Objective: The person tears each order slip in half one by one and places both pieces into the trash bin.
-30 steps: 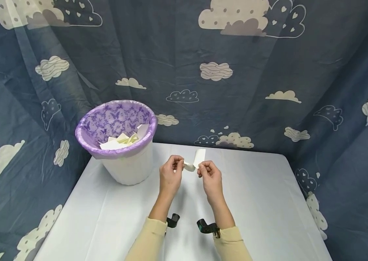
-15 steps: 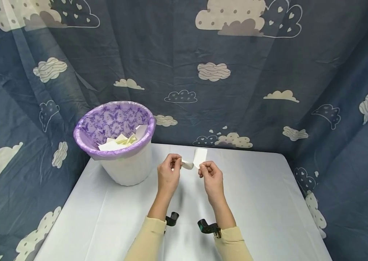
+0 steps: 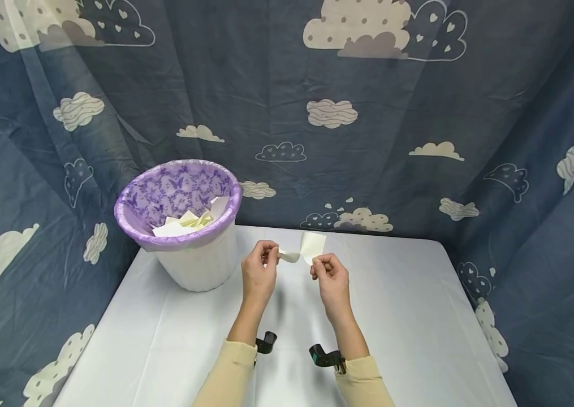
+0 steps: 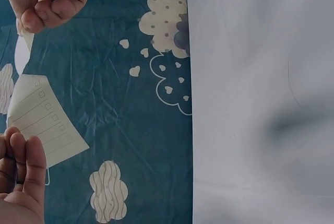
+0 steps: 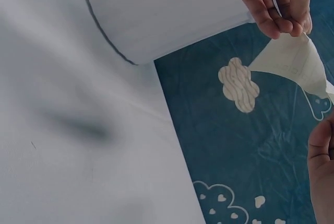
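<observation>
Between the two hands is a pale yellow sheet of note paper (image 3: 312, 245), printed with ruled lines and small checkboxes, which show in the left wrist view. It stands in two parts that meet at a narrow spot in the middle. My left hand (image 3: 259, 270) pinches the left part, a curved flap (image 3: 290, 257), between thumb and fingers. The lower corner of the right part, which rises upright, is pinched by my right hand (image 3: 332, 280). Both hands are held above the white table (image 3: 409, 316).
At the back left of the table stands a white bin (image 3: 197, 265) with a purple butterfly-patterned liner (image 3: 177, 183). Pieces of white and yellow paper (image 3: 175, 228) lie inside it. A dark blue curtain (image 3: 266, 85) with cloud prints hangs behind the table.
My left hand has drifted left, away from the right hand, and the gap between the two paper parts has widened. The right part has turned to show more of its face.
</observation>
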`<state>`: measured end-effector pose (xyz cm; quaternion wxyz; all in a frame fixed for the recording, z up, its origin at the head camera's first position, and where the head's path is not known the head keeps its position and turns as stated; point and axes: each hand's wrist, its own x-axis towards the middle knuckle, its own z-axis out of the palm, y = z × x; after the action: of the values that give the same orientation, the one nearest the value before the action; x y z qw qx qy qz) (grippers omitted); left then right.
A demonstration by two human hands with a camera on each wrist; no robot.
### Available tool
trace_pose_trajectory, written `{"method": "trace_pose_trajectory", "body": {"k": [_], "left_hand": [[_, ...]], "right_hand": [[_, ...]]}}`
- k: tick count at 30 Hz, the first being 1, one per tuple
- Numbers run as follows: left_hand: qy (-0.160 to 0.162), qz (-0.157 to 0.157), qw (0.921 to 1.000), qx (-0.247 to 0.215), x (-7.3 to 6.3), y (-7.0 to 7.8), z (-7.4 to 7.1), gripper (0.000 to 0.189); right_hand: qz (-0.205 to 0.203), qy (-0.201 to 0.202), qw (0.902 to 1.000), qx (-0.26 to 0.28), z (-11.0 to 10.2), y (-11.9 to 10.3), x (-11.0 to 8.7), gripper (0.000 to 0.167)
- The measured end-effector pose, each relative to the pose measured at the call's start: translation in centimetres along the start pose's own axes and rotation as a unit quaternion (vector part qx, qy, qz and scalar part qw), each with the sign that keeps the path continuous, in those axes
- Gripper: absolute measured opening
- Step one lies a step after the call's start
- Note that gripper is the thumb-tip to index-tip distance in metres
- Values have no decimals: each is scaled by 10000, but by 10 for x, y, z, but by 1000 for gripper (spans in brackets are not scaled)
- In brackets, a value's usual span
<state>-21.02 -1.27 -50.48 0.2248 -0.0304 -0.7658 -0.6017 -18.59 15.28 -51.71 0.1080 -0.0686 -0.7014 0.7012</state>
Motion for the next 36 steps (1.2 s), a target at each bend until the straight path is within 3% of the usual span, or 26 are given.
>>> {"method": "trace_pose_trajectory", "body": {"k": [14, 24, 36], "left_hand": [[120, 123, 9999, -8, 0, 0, -3, 6], [97, -43, 9999, -23, 2, 2, -5, 6], [202, 8, 9997, -109, 5, 1, -8, 3]], "right_hand": [[-11, 82, 10000, -30, -1, 1, -2, 9], [-57, 108, 9999, 4, -2, 1, -2, 9], [-46, 83, 10000, 26, -7, 2, -2, 9]]}}
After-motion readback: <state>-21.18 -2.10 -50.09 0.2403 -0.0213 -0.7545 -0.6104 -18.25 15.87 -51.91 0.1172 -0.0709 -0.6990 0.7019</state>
